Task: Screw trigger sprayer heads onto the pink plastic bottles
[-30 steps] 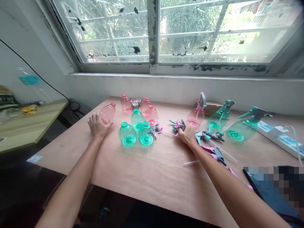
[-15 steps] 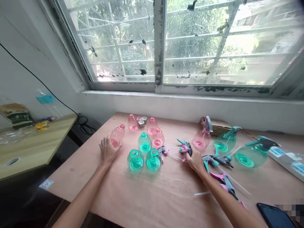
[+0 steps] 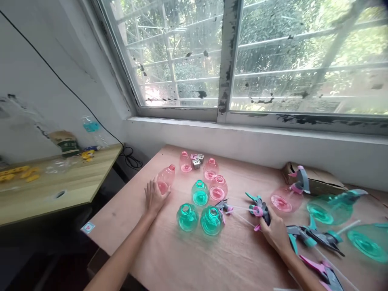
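Observation:
My left hand (image 3: pixel 156 197) is closed around the lower part of a clear pink spray bottle (image 3: pixel 166 177), which leans to the right and has no spray head. My right hand (image 3: pixel 275 231) grips grey trigger spray heads (image 3: pixel 261 212) with teal and pink parts; its fingertips are partly hidden. Between the hands stand open teal bottles (image 3: pixel 188 218) and more open pink bottles (image 3: pixel 218 188). Beside them lies another grey-and-pink spray head (image 3: pixel 223 206) with a thin clear tube. Right of my right hand are loose teal-and-grey spray heads (image 3: pixel 306 234) and a pink-and-grey one (image 3: pixel 324 268).
A pink bottle with its spray head fitted (image 3: pixel 286 198) and a teal one (image 3: pixel 333 207) stand at the right, before a cardboard box (image 3: pixel 318 182). Small printed cubes (image 3: pixel 197 163) sit near the wall. Another table (image 3: pixel 100 173) stands at the left.
The view has turned to the left, so everything sits farther right in the picture. Both hands keep their holds, with little movement over the table.

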`<control>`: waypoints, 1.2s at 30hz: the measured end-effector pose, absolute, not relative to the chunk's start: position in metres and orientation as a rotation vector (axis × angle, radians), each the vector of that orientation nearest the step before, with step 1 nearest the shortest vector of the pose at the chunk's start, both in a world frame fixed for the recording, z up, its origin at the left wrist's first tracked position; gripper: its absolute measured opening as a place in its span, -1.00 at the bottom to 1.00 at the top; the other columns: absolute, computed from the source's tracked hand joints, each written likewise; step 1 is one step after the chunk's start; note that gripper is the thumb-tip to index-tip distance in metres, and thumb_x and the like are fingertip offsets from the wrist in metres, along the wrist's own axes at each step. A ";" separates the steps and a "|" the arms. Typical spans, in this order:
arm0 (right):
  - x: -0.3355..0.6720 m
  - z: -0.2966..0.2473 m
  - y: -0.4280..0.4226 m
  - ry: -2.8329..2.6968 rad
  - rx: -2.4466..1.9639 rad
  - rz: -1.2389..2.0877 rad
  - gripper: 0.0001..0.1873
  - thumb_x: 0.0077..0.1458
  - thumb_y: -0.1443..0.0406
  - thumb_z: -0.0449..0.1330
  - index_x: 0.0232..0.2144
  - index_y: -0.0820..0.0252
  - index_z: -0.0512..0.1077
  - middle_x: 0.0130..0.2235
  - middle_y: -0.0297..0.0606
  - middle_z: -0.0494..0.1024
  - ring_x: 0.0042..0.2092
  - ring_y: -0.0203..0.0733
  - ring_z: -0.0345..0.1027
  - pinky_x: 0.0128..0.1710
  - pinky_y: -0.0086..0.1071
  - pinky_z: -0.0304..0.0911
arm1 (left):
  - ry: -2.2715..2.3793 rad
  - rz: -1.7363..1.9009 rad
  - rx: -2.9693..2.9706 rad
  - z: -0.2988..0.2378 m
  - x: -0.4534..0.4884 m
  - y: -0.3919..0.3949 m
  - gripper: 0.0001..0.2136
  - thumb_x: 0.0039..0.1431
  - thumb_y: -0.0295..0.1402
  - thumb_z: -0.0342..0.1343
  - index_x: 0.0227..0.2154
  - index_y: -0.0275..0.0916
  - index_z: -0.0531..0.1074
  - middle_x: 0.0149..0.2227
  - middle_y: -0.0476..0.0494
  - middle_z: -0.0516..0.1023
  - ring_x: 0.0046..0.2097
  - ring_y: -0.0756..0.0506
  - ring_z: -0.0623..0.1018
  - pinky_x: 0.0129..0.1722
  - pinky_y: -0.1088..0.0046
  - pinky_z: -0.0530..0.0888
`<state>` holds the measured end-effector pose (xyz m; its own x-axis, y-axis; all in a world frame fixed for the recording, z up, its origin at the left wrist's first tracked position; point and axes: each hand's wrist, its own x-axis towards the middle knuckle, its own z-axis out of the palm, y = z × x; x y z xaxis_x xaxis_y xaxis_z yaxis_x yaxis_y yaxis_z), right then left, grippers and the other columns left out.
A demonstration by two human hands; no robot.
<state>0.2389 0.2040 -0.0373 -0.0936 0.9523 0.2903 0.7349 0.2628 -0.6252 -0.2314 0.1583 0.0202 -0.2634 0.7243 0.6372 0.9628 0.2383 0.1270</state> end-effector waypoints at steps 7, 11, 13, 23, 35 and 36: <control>0.242 -0.043 0.204 -1.877 -1.517 0.443 -0.69 0.11 0.15 0.04 -0.17 0.14 0.43 -0.51 -0.21 0.60 -0.42 0.20 0.55 -0.43 -0.20 0.30 | -2.049 -0.695 -1.549 0.019 -0.231 0.155 -0.32 0.23 -0.12 0.14 0.28 -0.40 0.11 0.20 -0.54 0.39 0.17 -0.43 0.41 0.10 0.04 0.34; 0.241 -0.040 0.203 -1.896 -1.520 0.447 -0.73 0.14 0.15 0.04 -0.18 0.12 0.42 -0.52 -0.22 0.58 -0.43 0.17 0.54 -0.45 -0.22 0.27 | -2.057 -0.720 -1.545 0.019 -0.231 0.154 -0.32 0.21 -0.12 0.15 0.28 -0.38 0.11 0.20 -0.55 0.38 0.18 -0.45 0.40 0.10 0.00 0.34; 0.240 -0.038 0.203 -1.918 -1.523 0.458 -0.78 0.13 0.16 0.05 -0.23 0.10 0.41 -0.57 -0.27 0.54 -0.48 0.13 0.50 -0.47 -0.24 0.25 | -2.070 -0.739 -1.539 0.020 -0.231 0.155 -0.32 0.21 -0.12 0.15 0.28 -0.36 0.12 0.21 -0.54 0.37 0.18 -0.47 0.40 0.09 -0.01 0.34; 0.235 -0.019 0.203 -1.914 -1.577 0.482 -0.68 0.15 0.11 0.04 -0.20 0.15 0.46 -0.49 -0.19 0.58 -0.40 0.13 0.53 -0.44 -0.25 0.25 | -2.078 -0.975 -1.433 0.034 -0.218 0.147 -0.30 0.16 -0.12 0.20 0.28 -0.32 0.12 0.21 -0.53 0.33 0.23 -0.49 0.35 0.19 -0.16 0.27; 0.233 0.034 0.067 -1.521 -1.691 0.352 -0.57 0.12 0.01 0.11 -0.08 0.10 0.46 -0.24 -0.06 0.70 -0.25 0.21 0.60 -0.32 -0.18 0.38 | -2.012 -1.278 -1.906 0.048 -0.090 -0.056 -0.18 0.05 -0.35 0.26 0.37 0.05 0.05 0.18 -0.36 0.37 0.21 -0.41 0.45 0.08 -0.08 0.57; 0.231 0.036 0.056 -1.461 -1.726 0.342 -0.56 0.12 -0.02 0.11 -0.10 0.12 0.47 -0.26 -0.05 0.69 -0.27 0.21 0.60 -0.33 -0.18 0.38 | -1.998 -1.252 -2.028 0.048 -0.082 -0.062 -0.16 0.03 -0.38 0.25 0.37 0.04 0.05 0.19 -0.36 0.37 0.22 -0.40 0.46 0.08 -0.04 0.59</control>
